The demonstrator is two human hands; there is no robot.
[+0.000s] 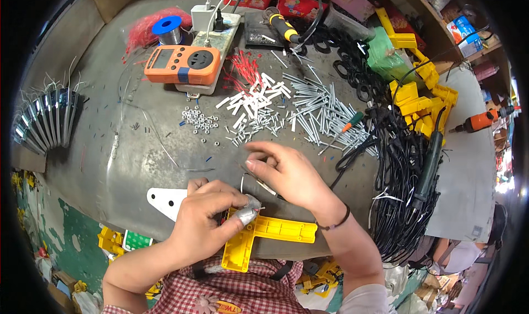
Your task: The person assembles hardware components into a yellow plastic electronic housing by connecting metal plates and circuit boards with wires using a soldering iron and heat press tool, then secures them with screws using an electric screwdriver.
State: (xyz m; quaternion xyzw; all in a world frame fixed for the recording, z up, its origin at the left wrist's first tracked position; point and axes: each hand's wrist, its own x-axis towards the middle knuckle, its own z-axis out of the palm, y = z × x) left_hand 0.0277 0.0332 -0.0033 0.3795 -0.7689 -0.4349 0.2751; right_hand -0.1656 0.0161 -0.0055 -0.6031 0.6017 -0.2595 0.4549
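Observation:
My left hand (212,212) is closed on a yellow plastic housing (284,229) at the table's near edge. Its thumb and a fingertip are wrapped in silvery tape and pinch together over the housing's upper end, where a thin wire end pokes out. A thin white lead (242,183) rises beside those fingertips. Just above and to the right, my right hand (289,173) hovers with curled fingers; whatever lies between them is too small to make out. Below its palm runs a slim part with a white sleeve (265,187). A white plate with two dark holes (167,202) lies left of my left hand.
Behind my hands lie metal nuts (199,120), white sleeves (254,100), metal rods (322,107) and a screwdriver (352,122). An orange meter (182,64) and solder spool (167,26) stand farther back. Black cables (394,187) and yellow housings (424,104) crowd the right.

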